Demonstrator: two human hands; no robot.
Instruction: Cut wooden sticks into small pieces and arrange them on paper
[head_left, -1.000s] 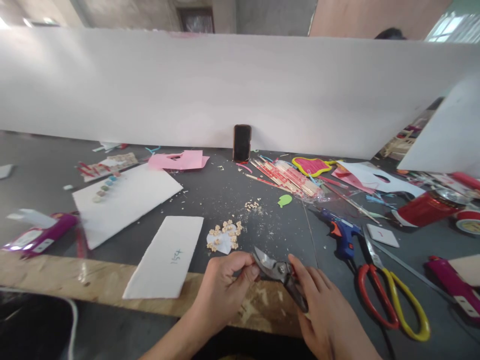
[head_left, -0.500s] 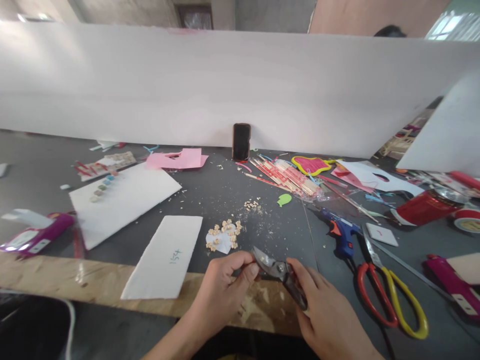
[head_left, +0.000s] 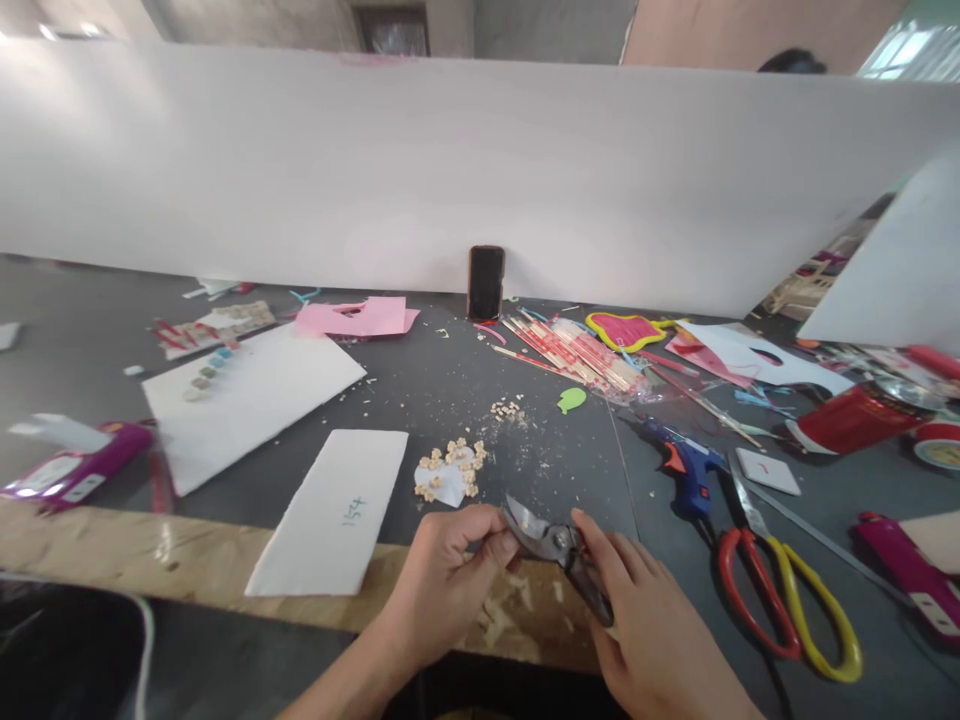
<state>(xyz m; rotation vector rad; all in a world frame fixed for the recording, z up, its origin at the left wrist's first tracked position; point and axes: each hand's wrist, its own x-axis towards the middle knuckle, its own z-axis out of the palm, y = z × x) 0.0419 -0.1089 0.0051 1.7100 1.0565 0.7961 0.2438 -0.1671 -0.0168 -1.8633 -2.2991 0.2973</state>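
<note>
My right hand (head_left: 637,610) is wrapped around the dark handles of a pair of pruning shears (head_left: 559,540). The shears' metal jaws point left, toward my left hand (head_left: 461,565). That hand is closed in a pinch right at the blades; whatever its thumb and finger hold is too small or hidden to make out. Just beyond my left hand lies a white paper piece (head_left: 450,485), edged with small pale wooden bits (head_left: 469,455). Farther back is a loose pile of tiny wooden cuttings (head_left: 508,411), with crumbs scattered around it.
A white foam board marked 154 (head_left: 330,515) lies left. On the right are a blue glue gun (head_left: 694,475), large red-and-yellow-handled scissors (head_left: 757,560) and a red can (head_left: 862,415). Behind are bundled sticks (head_left: 570,350), a phone (head_left: 486,283) and a white partition (head_left: 375,170).
The jaws of the shears appear slightly wider apart. Both hands stay almost in place, and the whole view has shifted a little.
</note>
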